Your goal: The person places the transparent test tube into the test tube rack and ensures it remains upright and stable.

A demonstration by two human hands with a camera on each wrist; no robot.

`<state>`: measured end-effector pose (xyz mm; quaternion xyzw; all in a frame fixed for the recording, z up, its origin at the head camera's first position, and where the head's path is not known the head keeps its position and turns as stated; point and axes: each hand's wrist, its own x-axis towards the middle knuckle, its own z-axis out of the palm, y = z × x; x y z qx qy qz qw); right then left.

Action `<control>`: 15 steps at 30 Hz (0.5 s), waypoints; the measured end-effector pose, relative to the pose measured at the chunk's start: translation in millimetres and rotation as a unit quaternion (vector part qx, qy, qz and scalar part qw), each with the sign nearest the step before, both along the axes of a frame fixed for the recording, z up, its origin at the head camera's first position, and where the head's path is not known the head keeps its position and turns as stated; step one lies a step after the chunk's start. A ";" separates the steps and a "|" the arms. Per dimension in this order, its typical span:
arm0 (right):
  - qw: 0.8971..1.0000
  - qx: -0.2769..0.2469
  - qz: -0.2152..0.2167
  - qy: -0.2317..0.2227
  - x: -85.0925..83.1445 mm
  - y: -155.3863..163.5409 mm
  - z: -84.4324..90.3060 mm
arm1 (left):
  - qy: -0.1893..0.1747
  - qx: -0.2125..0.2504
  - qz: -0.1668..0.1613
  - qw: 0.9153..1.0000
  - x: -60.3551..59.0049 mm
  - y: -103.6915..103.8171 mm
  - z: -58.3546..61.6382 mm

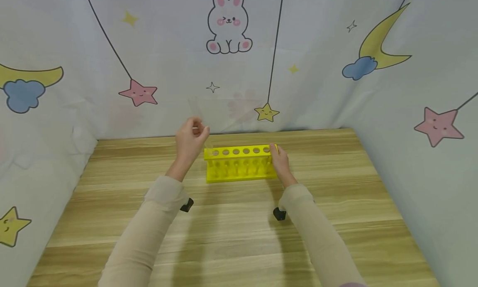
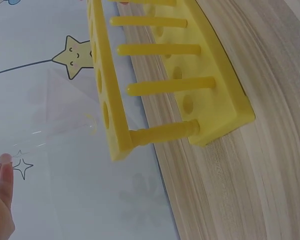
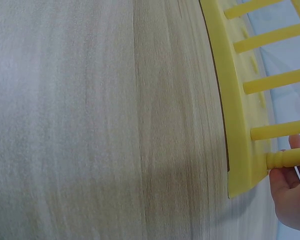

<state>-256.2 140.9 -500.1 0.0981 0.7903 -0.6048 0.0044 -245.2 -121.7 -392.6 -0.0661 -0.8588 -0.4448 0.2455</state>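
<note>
Your left hand (image 1: 191,133) is raised above the left end of the yellow plastic test-tube rack (image 1: 240,164), fingers & thumb pinching the top of a clear glass test tube (image 1: 208,142). The tube is faint in the head view; it hangs roughly upright w/ its lower end at or just over the leftmost hole. Whether it has entered the hole I can't tell. In the left wrist view the tube (image 2: 45,142) shows only as a pale glassy streak next to your fingertips (image 2: 4,175), beside the rack's end post.

Your right hand (image 1: 280,160) grips the rack's right end, fingers curled round the top plate & the corner post; the right wrist view shows the fingers (image 3: 290,187) against that post, so the rack is being steadied on the wooden desk (image 1: 231,233).

Judging by this, the step in hand is seating the tube in the end hole. The next move calls for keeping the tube vertical, lining its tip w/ the upper hole & the seat in the base below, then lowering gently — glass, so no force.

Rack contents: a single row of holes in the top plate, all appear empty. Nothing visible inside the tube.
</note>
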 end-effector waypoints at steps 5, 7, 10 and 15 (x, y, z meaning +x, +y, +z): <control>1.000 -0.005 0.002 -0.003 -0.1 0.2 -0.3 | 0.005 0.000 -0.005 1.000 -0.6 2.8 -0.7; 1.000 -0.006 0.003 -0.008 -0.2 0.8 -0.5 | 0.010 -0.002 -0.007 1.000 -0.6 3.9 -0.9; 1.000 -0.007 0.006 -0.012 -0.3 1.3 -0.6 | 0.017 -0.006 -0.010 1.000 -1.1 5.1 -1.6; 1.000 -0.011 0.010 -0.012 -0.3 1.6 -1.1 | 0.027 -0.010 -0.009 1.000 -1.8 7.2 -3.8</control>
